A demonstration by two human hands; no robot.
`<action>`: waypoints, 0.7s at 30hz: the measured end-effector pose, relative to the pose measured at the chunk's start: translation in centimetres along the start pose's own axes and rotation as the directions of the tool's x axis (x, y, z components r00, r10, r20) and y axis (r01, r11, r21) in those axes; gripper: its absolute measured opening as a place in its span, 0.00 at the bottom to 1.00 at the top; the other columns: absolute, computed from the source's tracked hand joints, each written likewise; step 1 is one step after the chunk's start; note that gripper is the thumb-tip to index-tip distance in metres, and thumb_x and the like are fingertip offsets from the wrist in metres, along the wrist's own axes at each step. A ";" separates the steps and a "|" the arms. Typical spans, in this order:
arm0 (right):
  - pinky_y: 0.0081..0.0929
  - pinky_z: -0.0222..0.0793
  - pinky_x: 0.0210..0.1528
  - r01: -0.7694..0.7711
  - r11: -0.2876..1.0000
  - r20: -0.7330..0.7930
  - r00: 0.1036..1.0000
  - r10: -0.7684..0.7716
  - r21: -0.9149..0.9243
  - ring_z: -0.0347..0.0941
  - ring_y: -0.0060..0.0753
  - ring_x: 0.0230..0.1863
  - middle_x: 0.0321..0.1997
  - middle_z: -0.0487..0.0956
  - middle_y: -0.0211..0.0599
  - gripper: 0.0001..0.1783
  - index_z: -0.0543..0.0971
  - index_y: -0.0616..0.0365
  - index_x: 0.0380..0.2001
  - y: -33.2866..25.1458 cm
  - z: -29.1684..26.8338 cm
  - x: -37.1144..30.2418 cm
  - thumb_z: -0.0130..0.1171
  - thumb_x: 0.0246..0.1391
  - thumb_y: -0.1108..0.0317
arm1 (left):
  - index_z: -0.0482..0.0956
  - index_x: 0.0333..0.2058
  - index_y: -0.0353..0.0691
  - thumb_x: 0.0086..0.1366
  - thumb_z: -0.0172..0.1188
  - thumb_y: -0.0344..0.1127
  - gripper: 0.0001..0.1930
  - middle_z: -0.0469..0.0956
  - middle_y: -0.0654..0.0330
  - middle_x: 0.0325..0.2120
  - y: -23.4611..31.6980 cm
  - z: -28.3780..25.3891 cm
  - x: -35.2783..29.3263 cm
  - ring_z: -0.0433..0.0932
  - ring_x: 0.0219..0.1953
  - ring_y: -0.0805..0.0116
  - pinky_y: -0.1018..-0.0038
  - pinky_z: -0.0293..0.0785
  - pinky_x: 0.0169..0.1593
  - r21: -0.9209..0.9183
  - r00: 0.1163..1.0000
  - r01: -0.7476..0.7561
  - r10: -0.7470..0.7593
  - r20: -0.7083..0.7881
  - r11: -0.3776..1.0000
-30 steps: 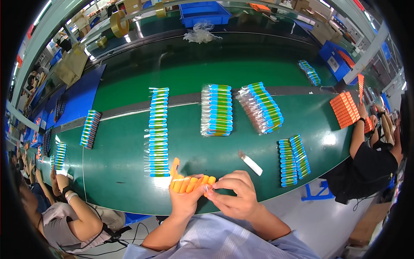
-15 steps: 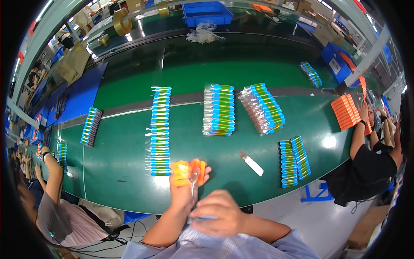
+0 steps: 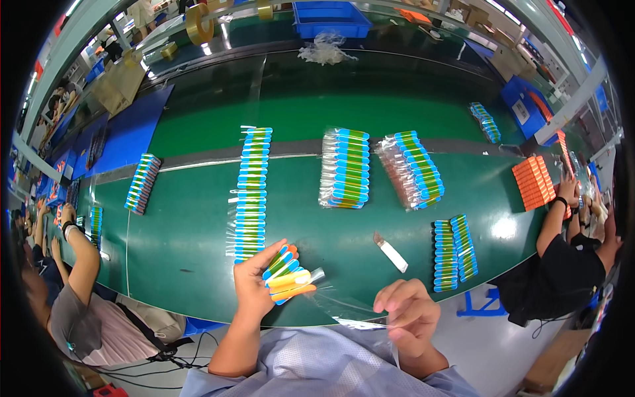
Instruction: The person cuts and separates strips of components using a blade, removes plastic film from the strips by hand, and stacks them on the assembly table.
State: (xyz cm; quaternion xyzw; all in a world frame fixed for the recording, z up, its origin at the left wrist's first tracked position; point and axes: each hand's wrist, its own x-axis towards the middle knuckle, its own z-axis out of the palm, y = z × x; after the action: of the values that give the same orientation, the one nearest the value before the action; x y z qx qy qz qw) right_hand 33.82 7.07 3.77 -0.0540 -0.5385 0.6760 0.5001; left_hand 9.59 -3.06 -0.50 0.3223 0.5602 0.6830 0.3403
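My left hand (image 3: 253,286) is closed around a small bundle of flat, round-ended packs (image 3: 283,270), blue and green with yellow-orange faces, tilted just above the near part of the table. To the right, my right hand (image 3: 411,316) pinches a thin clear plastic film (image 3: 347,306), which stretches slackly between it and the bundle. Past my left hand lies a long column of blue-green packs (image 3: 253,192) in clear wrapping. A white tool with a brownish tip (image 3: 391,255) lies beyond my right hand.
Overlapping rows of wrapped packs (image 3: 348,169) and a slanted row (image 3: 415,171) lie mid-table. Two shorter rows (image 3: 446,258) sit near right. Crumpled clear film (image 3: 327,49) and a blue bin (image 3: 332,21) stand at the back. Co-workers sit at both sides, with orange packs (image 3: 533,182) at right.
My right hand has moved right, away from the bundle, and the film now spans the gap. My left hand has turned the bundle, so its blue-green faces show beside the orange.
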 end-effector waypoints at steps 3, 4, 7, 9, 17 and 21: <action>0.43 0.78 0.47 -0.043 0.998 0.031 0.999 0.042 0.041 0.77 0.46 0.45 0.49 0.74 0.54 0.03 0.78 0.63 0.28 0.3 -0.5 0.0 0.61 0.48 0.80 | 0.79 0.58 0.37 0.45 0.81 0.28 0.38 0.82 0.46 0.51 0.5 -0.8 -0.1 0.84 0.52 0.59 0.64 0.81 0.53 0.586 0.982 -0.184 0.176 0.071 0.789; 0.46 0.79 0.48 -0.087 0.993 0.029 0.996 0.085 0.076 0.77 0.47 0.46 0.49 0.74 0.55 0.04 0.77 0.63 0.30 0.3 -0.5 0.1 0.60 0.50 0.79 | 0.79 0.58 0.37 0.45 0.81 0.28 0.38 0.82 0.46 0.51 1.3 -0.5 0.0 0.84 0.52 0.59 0.64 0.81 0.53 0.586 0.982 -0.182 0.175 0.070 0.790; 0.55 0.78 0.54 -0.174 0.970 -0.007 0.984 0.178 0.170 0.78 0.51 0.50 0.51 0.73 0.56 0.04 0.74 0.62 0.36 0.5 -0.4 0.3 0.57 0.57 0.79 | 0.78 0.58 0.39 0.49 0.80 0.40 0.37 0.69 0.50 0.66 3.2 -0.2 0.3 0.64 0.70 0.45 0.53 0.61 0.69 0.831 0.905 -0.383 -0.016 0.425 0.403; 0.57 0.77 0.56 -0.149 0.979 0.041 0.989 0.145 0.140 0.78 0.55 0.53 0.52 0.73 0.57 0.04 0.74 0.63 0.38 0.4 -0.4 1.0 0.56 0.59 0.79 | 0.77 0.60 0.40 0.48 0.80 0.41 0.39 0.69 0.50 0.66 4.5 -0.1 -0.3 0.63 0.70 0.44 0.53 0.62 0.69 0.727 0.827 -0.413 -0.108 0.551 0.548; 0.58 0.76 0.59 -0.151 0.974 0.227 0.968 0.110 0.171 0.77 0.65 0.58 0.55 0.72 0.58 0.04 0.74 0.65 0.39 0.2 1.3 3.3 0.55 0.61 0.80 | 0.74 0.57 0.38 0.52 0.80 0.38 0.35 0.73 0.50 0.61 2.9 3.0 -1.0 0.72 0.63 0.56 0.61 0.66 0.64 0.112 0.759 0.117 -0.161 0.631 0.987; 0.57 0.77 0.58 -0.077 0.982 0.277 0.961 0.027 0.171 0.77 0.67 0.56 0.53 0.73 0.58 0.03 0.75 0.66 0.37 -0.2 1.6 3.5 0.56 0.60 0.78 | 0.77 0.45 0.40 0.53 0.78 0.30 0.22 0.72 0.51 0.61 0.9 4.8 -1.0 0.72 0.60 0.64 0.65 0.64 0.64 -0.072 0.868 0.030 0.010 0.497 0.997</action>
State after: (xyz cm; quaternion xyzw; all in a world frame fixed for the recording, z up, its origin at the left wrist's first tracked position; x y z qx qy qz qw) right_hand 31.18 8.52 6.20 0.0711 -0.5374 0.7358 0.4060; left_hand 14.00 -1.35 1.11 0.4709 0.4287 0.5964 0.4886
